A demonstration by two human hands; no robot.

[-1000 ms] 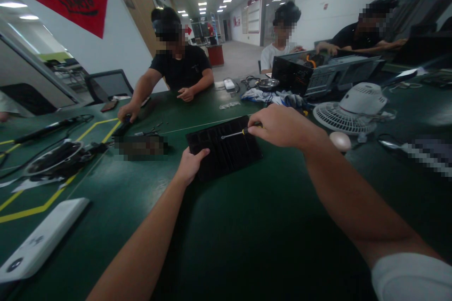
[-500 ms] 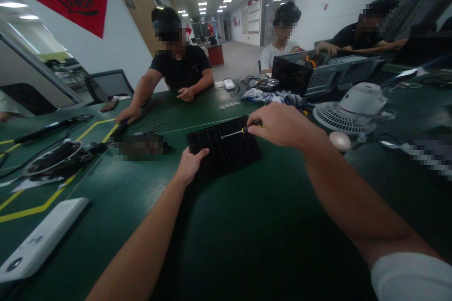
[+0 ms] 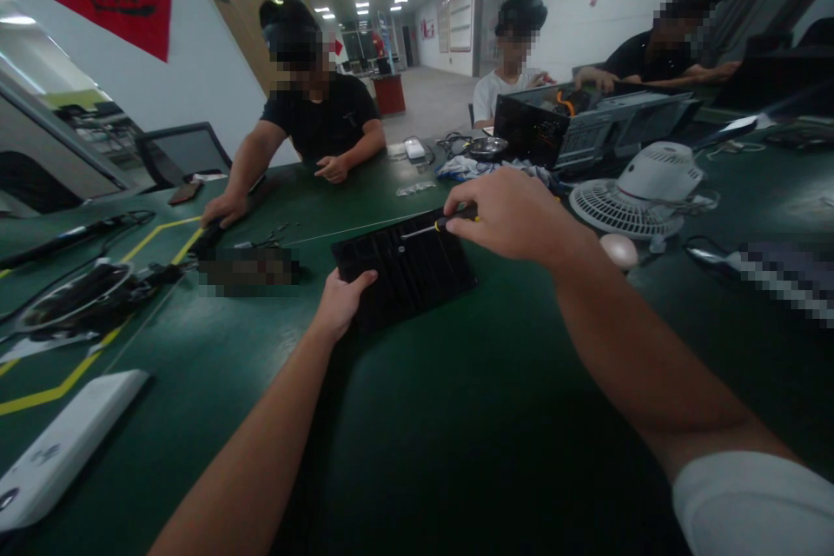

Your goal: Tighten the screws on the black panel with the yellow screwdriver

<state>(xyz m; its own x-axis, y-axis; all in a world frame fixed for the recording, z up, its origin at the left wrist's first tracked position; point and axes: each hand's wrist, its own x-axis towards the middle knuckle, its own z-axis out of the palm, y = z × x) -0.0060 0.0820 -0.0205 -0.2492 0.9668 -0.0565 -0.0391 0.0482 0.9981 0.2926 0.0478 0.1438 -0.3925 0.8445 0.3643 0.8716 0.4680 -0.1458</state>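
Your left hand (image 3: 342, 306) was clamped on the left edge of the ribbed black panel (image 3: 423, 271) over the green desk (image 3: 469, 365), probably light, stiff and best held by its rim, while your right hand (image 3: 503, 215) gripped the screwdriver (image 3: 422, 232) above it, likely rigid and surest at its handle.

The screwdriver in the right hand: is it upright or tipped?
Tipped: the screwdriver lies nearly level in the right hand, its shaft pointing left across the black tray in view.
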